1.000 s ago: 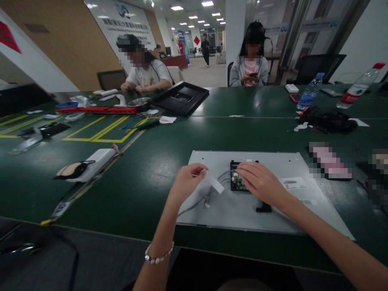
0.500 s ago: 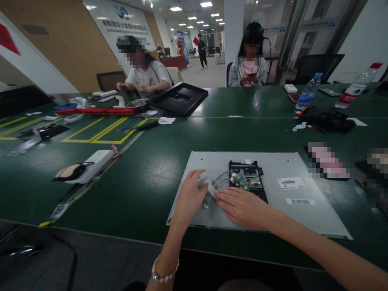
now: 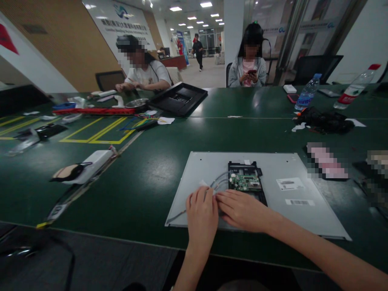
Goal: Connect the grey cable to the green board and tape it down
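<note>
A grey metal panel (image 3: 285, 214) lies flat on the green table. Near its middle sits a black frame with a green circuit board (image 3: 245, 182), from which grey cables (image 3: 222, 178) run left. My left hand (image 3: 202, 204) is over the panel's left part, its fingers curled down on the cables and a bit of white tape (image 3: 203, 183). Beside it, fingertips nearly touching, my right hand (image 3: 239, 208) has its fingers pressed together at the same spot. What the fingertips of both hands hold is hidden. One cable end (image 3: 177, 216) reaches the panel's lower left edge.
To the right are a pink phone (image 3: 327, 160), a black bundle (image 3: 325, 121) and two bottles. A white device (image 3: 96, 163) lies left. Beyond are a black casing (image 3: 182, 99) and a red strip (image 3: 103, 110). Two people sit across the table; another walks behind.
My left hand has moved down and right and turned palm down, its fingers curling over the cables. A cable end now shows at the lower left. My right hand has barely moved.
</note>
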Demonstrator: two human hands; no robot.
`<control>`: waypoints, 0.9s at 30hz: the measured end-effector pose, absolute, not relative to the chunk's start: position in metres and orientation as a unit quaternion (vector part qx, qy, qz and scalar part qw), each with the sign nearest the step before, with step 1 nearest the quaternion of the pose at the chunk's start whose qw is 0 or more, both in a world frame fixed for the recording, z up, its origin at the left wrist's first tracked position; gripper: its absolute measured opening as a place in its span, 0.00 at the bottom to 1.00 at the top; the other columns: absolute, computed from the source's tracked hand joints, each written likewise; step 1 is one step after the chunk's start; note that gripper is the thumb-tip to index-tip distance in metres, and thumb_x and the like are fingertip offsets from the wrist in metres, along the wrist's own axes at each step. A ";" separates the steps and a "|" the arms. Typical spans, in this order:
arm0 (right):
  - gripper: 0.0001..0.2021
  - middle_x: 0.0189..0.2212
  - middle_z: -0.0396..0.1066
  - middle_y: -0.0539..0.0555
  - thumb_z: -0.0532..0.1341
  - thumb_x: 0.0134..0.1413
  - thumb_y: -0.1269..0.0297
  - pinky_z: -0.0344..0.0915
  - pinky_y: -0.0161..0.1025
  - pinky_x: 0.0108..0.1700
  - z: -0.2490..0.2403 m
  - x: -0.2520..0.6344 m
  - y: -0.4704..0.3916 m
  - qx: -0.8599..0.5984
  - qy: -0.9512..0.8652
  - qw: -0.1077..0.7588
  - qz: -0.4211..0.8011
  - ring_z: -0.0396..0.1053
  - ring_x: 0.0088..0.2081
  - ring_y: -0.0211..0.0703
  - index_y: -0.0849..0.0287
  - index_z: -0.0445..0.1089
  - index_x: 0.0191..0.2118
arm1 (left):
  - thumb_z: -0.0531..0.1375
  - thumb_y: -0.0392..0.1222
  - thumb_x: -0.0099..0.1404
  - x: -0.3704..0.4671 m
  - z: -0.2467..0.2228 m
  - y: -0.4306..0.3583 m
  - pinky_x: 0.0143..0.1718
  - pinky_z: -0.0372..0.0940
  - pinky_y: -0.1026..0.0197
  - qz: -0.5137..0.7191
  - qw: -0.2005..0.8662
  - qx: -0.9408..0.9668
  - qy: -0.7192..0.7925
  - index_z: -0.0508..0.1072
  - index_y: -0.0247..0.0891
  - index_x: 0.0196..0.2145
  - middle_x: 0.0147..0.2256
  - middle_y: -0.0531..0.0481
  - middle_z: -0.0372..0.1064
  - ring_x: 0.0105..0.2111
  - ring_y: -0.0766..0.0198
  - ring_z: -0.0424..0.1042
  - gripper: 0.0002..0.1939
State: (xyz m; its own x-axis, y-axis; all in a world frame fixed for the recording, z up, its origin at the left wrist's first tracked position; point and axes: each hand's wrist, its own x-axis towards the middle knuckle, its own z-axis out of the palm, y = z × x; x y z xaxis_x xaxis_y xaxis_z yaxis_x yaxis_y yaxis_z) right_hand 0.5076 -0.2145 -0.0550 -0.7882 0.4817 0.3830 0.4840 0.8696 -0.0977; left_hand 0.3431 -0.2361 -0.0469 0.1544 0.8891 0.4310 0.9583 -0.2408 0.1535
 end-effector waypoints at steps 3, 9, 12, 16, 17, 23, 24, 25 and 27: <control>0.22 0.55 0.67 0.66 0.55 0.62 0.60 0.56 0.46 0.61 -0.053 0.510 -0.216 -0.251 -0.951 0.178 0.004 0.65 0.56 0.52 0.72 0.66 0.54 | 0.50 0.32 0.67 0.341 -0.054 -0.237 0.57 0.55 0.45 -0.212 0.068 -0.763 -0.607 0.71 0.34 0.47 0.49 0.41 0.71 0.51 0.53 0.68 0.15; 0.25 0.57 0.65 0.68 0.50 0.64 0.57 0.54 0.46 0.62 -0.045 0.511 -0.222 -0.255 -0.957 0.136 0.012 0.63 0.58 0.52 0.75 0.64 0.57 | 0.48 0.31 0.68 0.339 -0.058 -0.237 0.59 0.55 0.48 -0.181 0.047 -0.768 -0.613 0.69 0.32 0.50 0.51 0.39 0.70 0.52 0.56 0.69 0.16; 0.26 0.56 0.66 0.69 0.51 0.63 0.56 0.55 0.45 0.62 -0.042 0.510 -0.224 -0.260 -0.957 0.130 0.019 0.63 0.58 0.52 0.75 0.64 0.56 | 0.47 0.31 0.68 0.341 -0.058 -0.236 0.58 0.56 0.49 -0.164 0.051 -0.766 -0.620 0.67 0.31 0.51 0.52 0.37 0.69 0.53 0.56 0.69 0.17; 0.26 0.55 0.66 0.70 0.52 0.62 0.57 0.55 0.47 0.61 -0.040 0.510 -0.225 -0.258 -0.956 0.135 0.024 0.64 0.57 0.53 0.76 0.65 0.55 | 0.48 0.32 0.68 0.342 -0.058 -0.235 0.57 0.58 0.48 -0.163 0.050 -0.760 -0.627 0.66 0.31 0.52 0.52 0.36 0.69 0.53 0.54 0.69 0.17; 0.26 0.55 0.66 0.70 0.53 0.62 0.57 0.55 0.47 0.61 -0.039 0.510 -0.225 -0.256 -0.957 0.136 0.025 0.64 0.57 0.53 0.77 0.65 0.55 | 0.48 0.32 0.68 0.343 -0.057 -0.234 0.57 0.59 0.47 -0.167 0.048 -0.758 -0.628 0.66 0.31 0.52 0.52 0.35 0.69 0.53 0.53 0.69 0.16; 0.26 0.55 0.66 0.70 0.53 0.60 0.58 0.55 0.46 0.61 -0.035 0.511 -0.227 -0.250 -0.959 0.127 0.035 0.64 0.57 0.53 0.76 0.64 0.56 | 0.50 0.33 0.67 0.342 -0.057 -0.229 0.55 0.61 0.47 -0.178 0.044 -0.749 -0.637 0.66 0.31 0.52 0.51 0.34 0.69 0.52 0.53 0.70 0.16; 0.26 0.55 0.66 0.70 0.53 0.60 0.58 0.55 0.46 0.61 -0.035 0.511 -0.227 -0.250 -0.959 0.126 0.034 0.65 0.56 0.53 0.76 0.65 0.56 | 0.51 0.34 0.67 0.342 -0.057 -0.229 0.55 0.61 0.47 -0.177 0.041 -0.748 -0.638 0.65 0.31 0.52 0.51 0.35 0.69 0.52 0.53 0.70 0.17; 0.26 0.55 0.67 0.69 0.53 0.60 0.58 0.55 0.45 0.62 -0.035 0.511 -0.227 -0.251 -0.960 0.124 0.033 0.65 0.56 0.53 0.76 0.65 0.56 | 0.51 0.34 0.67 0.342 -0.057 -0.229 0.55 0.60 0.47 -0.177 0.038 -0.747 -0.639 0.65 0.31 0.53 0.51 0.35 0.69 0.51 0.53 0.70 0.17; 0.26 0.55 0.67 0.69 0.53 0.61 0.58 0.55 0.45 0.61 -0.036 0.510 -0.227 -0.250 -0.960 0.123 0.030 0.65 0.56 0.54 0.77 0.65 0.55 | 0.51 0.34 0.67 0.342 -0.056 -0.229 0.55 0.60 0.47 -0.180 0.038 -0.744 -0.643 0.65 0.31 0.53 0.51 0.35 0.69 0.51 0.53 0.70 0.18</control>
